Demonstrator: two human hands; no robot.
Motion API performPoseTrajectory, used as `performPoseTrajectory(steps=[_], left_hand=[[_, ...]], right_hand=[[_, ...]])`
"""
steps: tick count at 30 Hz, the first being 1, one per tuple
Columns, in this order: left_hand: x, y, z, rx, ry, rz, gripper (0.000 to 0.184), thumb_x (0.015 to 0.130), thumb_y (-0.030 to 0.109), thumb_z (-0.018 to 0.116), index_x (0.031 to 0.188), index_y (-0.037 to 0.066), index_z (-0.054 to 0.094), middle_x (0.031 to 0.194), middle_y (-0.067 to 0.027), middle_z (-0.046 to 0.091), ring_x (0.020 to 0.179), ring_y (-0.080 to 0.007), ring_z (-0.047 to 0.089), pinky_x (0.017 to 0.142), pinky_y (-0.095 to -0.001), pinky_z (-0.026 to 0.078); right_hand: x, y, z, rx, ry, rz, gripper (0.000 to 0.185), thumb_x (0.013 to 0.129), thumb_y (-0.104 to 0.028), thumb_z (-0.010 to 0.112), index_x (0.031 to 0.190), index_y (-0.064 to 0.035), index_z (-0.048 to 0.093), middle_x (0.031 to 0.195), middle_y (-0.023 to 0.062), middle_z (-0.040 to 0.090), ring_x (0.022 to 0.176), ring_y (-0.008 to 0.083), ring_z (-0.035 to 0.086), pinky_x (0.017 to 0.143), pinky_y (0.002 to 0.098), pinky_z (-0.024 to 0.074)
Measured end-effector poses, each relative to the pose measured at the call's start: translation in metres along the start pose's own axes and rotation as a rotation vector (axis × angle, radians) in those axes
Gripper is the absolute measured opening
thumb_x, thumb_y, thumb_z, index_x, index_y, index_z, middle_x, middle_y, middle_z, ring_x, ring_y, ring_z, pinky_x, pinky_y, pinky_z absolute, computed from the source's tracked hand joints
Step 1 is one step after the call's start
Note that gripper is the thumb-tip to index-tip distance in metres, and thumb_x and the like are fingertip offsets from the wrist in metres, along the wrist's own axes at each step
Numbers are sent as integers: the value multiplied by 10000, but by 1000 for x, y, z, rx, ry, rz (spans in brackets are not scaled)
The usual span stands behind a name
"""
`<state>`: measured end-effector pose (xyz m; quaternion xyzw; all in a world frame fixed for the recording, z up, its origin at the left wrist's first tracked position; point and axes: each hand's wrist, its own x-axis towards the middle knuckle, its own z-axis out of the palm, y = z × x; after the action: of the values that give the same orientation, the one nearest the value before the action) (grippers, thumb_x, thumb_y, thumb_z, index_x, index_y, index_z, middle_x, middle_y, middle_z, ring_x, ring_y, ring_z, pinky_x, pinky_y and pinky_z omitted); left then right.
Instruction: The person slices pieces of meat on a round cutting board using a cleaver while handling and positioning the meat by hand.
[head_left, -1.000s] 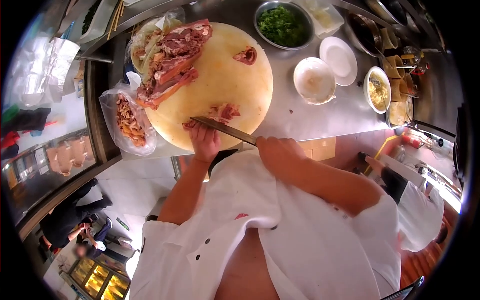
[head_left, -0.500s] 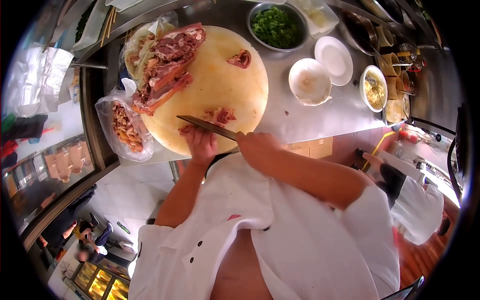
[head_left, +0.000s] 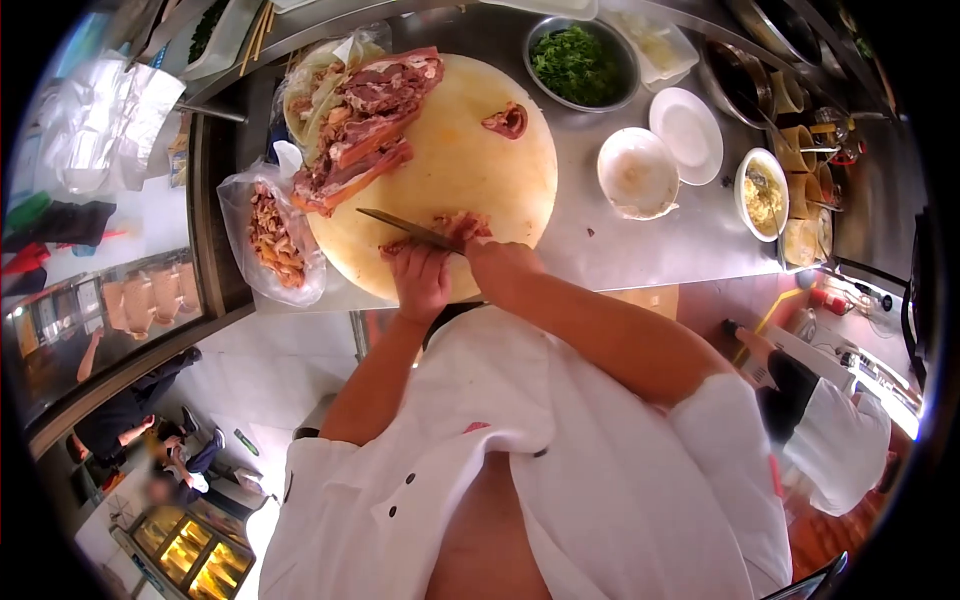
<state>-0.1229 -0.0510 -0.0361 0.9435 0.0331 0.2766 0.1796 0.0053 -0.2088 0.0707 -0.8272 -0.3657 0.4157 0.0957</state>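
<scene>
My right hand is closed round the handle of a knife, whose blade points left over the lower part of a round cutting board. Below the blade, my left hand has its fingers bent and pressed on a small piece of meat, partly hidden by the fingers. Cut meat lies just above the knife. A large slab of meat rests on the board's upper left, and one small chunk sits at the upper right.
Left of the board lies a plastic bag of meat pieces. To the right are a metal bowl of greens, a white bowl, a white plate and a bowl of yellowish food. A person in white is at the far right.
The knife and my right hand have moved left along the board, closer to my left hand. My left hand stays on the small piece. The whole view has shifted slightly.
</scene>
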Motion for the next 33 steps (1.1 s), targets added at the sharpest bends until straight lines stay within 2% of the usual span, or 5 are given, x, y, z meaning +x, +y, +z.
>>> performPoseTrajectory(steps=[9, 15, 21, 27, 33], left_hand=[[-8, 14, -24, -13, -25, -233, 256, 902, 106, 716, 1157, 89, 737, 1236, -106, 672, 1202, -355, 575, 1065, -490, 438], [-4, 9, -11, -50, -53, -189, 232, 916, 97, 707, 1145, 78, 741, 1198, -103, 681, 1181, -354, 573, 1070, -497, 448], [4, -9, -12, -189, -69, -62, 154, 914, 94, 714, 1065, 72, 732, 1192, -99, 679, 1159, -367, 580, 1021, -485, 498], [0, -14, -3, -144, -1, -62, 143, 911, 98, 709, 1050, 74, 730, 1181, -102, 679, 1133, -374, 580, 1009, -474, 493], [-6, -25, 1, -43, -133, 22, 201, 923, 139, 700, 1115, 87, 729, 1206, -106, 667, 1137, -367, 565, 1013, -476, 473]], right_hand=[[-80, 66, 1, 112, 94, 101, 167, 1036, -199, 584, 1073, -47, 641, 912, 211, 734, 866, 433, 703, 776, 531, 556], [-76, 69, -8, 122, 188, 144, 231, 1071, -251, 527, 1014, -44, 614, 903, 207, 723, 809, 455, 684, 754, 583, 537], [-67, 59, -16, 150, 309, 47, 182, 1048, -197, 547, 977, -41, 604, 841, 192, 705, 770, 428, 697, 712, 546, 562], [-63, 46, 3, -39, 270, -97, 52, 940, -96, 622, 967, -54, 606, 786, 122, 696, 665, 313, 730, 585, 436, 592], [-78, 28, -5, -15, 177, -103, 102, 911, -69, 628, 1000, -31, 595, 845, 127, 703, 691, 311, 744, 601, 410, 604]])
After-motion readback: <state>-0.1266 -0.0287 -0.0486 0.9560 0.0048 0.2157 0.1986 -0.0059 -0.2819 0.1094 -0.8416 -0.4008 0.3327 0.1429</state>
